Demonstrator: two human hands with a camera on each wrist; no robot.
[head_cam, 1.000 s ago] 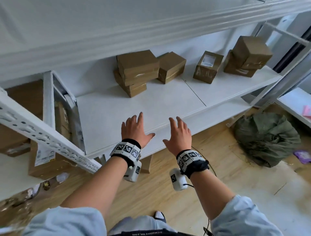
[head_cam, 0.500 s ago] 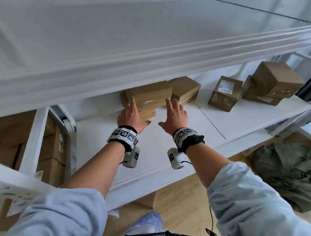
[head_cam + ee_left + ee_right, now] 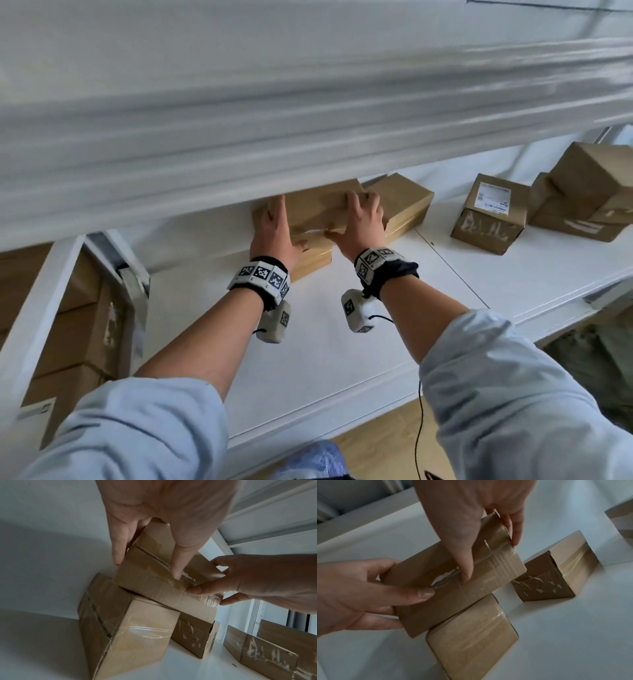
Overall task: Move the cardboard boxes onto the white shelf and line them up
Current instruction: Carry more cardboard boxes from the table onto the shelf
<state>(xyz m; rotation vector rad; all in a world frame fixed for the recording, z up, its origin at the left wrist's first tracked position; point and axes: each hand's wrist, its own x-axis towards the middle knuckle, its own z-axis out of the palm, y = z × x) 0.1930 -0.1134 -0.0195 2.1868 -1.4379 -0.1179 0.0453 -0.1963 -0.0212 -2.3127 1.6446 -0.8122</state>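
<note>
Two brown taped cardboard boxes are stacked at the back of the white shelf (image 3: pixel 325 342). My left hand (image 3: pixel 284 222) grips the left end of the top box (image 3: pixel 318 209), and my right hand (image 3: pixel 352 219) grips its right end. In the left wrist view the top box (image 3: pixel 154 580) sits tilted and skewed across the lower box (image 3: pixel 128 628). The right wrist view shows my thumb (image 3: pixel 464 563) on its taped front face and my fingers (image 3: pixel 515 531) round its far end. Another box (image 3: pixel 404 202) stands just to the right.
The shelf above (image 3: pixel 308 102) hangs low over my hands. Further right on the same board are a labelled box (image 3: pixel 489 214) and a stack of two boxes (image 3: pixel 582 198). More boxes (image 3: pixel 85 325) fill the bay to the left, beyond a white upright (image 3: pixel 34 308).
Both hands have reached forward from the shelf's front edge to the stack and taken hold of the top box. My head has moved closer under the upper shelf.
</note>
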